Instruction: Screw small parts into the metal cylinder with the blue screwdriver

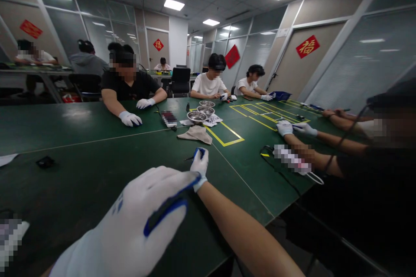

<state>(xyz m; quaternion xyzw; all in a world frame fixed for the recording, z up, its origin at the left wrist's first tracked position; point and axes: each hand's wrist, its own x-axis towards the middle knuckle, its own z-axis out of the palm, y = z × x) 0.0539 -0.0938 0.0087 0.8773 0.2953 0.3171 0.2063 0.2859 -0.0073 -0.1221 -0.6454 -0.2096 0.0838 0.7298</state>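
My left hand, in a white glove with a blue palm, is raised close to the camera. Its fingers stretch forward and the thumb stands apart, with nothing visible between them. Farther out over the green table, my right hand wears the same kind of glove. Its fingers curl closed, and a thin dark rod sticks out to the left of them; the rest of that object is hidden in the grip. Beyond the right hand lies a crumpled beige cloth.
Several metal bowls stand behind the cloth. Yellow tape marks rectangles on the table. A small black object lies at left. A power strip with its cable lies at right, near a co-worker's gloved hands. Other people sit across the table.
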